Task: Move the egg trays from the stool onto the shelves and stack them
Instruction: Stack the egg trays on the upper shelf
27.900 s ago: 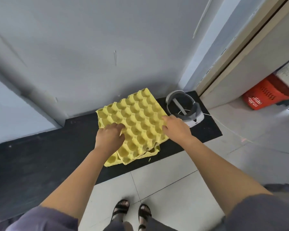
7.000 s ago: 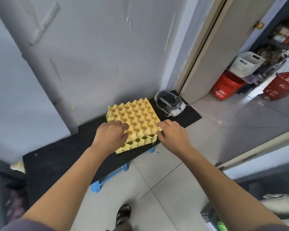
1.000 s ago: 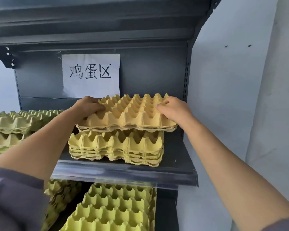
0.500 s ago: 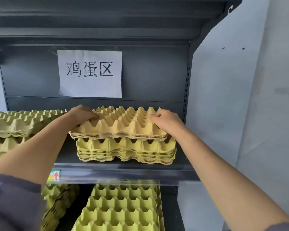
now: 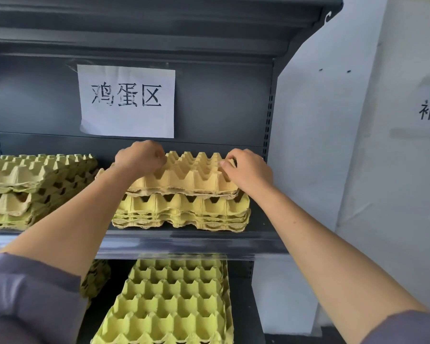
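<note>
Placement step: your left grip and right grip each clutch an end of the egg tray, sitting between them atop the shelved stack, overhanging past the left grip. Next: nudge rightward, seat, release.

Likely a shop: signed metal shelving.

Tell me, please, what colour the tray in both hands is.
The tray is pale tan-orange, unlike the yellow stack beneath; head view.
</note>
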A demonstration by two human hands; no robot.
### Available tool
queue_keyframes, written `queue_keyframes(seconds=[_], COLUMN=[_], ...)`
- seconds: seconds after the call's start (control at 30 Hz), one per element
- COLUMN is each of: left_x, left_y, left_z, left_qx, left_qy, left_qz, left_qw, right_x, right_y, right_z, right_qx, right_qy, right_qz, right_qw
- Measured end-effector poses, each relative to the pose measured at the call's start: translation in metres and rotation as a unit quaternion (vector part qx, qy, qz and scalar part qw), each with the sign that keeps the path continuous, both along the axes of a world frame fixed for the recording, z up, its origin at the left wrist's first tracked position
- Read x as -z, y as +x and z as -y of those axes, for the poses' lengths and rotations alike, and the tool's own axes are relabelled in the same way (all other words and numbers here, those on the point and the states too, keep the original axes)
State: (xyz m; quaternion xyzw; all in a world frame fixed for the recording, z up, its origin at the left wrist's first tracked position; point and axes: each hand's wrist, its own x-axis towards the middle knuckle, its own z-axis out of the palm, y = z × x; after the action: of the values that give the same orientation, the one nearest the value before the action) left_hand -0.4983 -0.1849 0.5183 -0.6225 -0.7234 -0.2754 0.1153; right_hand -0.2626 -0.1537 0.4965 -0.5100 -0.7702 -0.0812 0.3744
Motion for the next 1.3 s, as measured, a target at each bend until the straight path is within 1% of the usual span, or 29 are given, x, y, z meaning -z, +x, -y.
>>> queue_keyframes(seconds=[0.17,0.37,0.47,0.6,0.7,0.87,0.97,1.1,1.3], left_x=[-0.009,-0.016,-0.011,0.009,0.032,0.080,0.116,0.164,0.231], left_y=[0.048,0.138,0.208,0.305,0.376,0.477,0.530,0.594,0.683], left_z=[0.004,0.010,0.012,0.015,0.013,-0.006,-0.027,-0.064,-0.139], left_qx=[0.031,0.070,0.096,0.149,0.194,0.273,0.308,0.352,0.398], left_qy=[0.013,0.043,0.060,0.093,0.098,0.059,0.025,-0.046,-0.122], left_qz=[-0.016,-0.070,-0.082,-0.104,-0.104,-0.082,-0.088,-0.085,-0.073], left_qw=[0.999,0.994,0.990,0.979,0.971,0.957,0.947,0.931,0.906], right_x=[-0.005,-0.003,0.003,0.018,0.033,0.076,0.111,0.158,0.218], right_y=[0.036,0.123,0.196,0.297,0.370,0.474,0.527,0.580,0.642], right_z=[0.005,0.015,0.025,0.039,0.046,0.048,0.042,0.023,-0.030], right_qx=[0.026,0.067,0.106,0.154,0.191,0.243,0.269,0.283,0.298], right_qy=[0.054,0.047,0.054,0.066,0.042,-0.012,-0.056,-0.132,-0.209], right_qz=[0.034,0.045,0.056,0.098,0.102,0.098,0.087,0.081,0.096], right_qw=[0.998,0.996,0.991,0.981,0.975,0.965,0.958,0.946,0.926])
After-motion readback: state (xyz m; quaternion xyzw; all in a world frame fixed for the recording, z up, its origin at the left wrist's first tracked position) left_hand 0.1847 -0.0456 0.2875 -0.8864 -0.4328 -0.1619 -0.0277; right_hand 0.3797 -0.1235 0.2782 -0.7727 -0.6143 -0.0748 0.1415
